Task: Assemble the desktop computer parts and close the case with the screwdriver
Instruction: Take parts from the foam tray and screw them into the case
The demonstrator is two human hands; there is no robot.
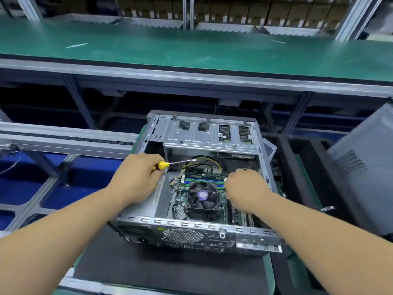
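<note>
An open grey desktop case (197,226) lies on a dark mat in front of me, side panel off. Inside I see the motherboard with a black CPU fan (202,195), blue and green memory slots (204,180) and yellow-black cables (209,161). My left hand (138,177) grips a yellow-handled screwdriver (170,163) over the case's left side, its shaft pointing right toward the cables. My right hand (244,188) is inside the case at the right end of the memory slots, fingers curled downward; what they touch is hidden.
A grey side panel (365,167) leans at the right. A green conveyor belt (191,45) runs across the back, with aluminium frame rails (63,135) at the left. A black foam tray (297,158) sits right of the case.
</note>
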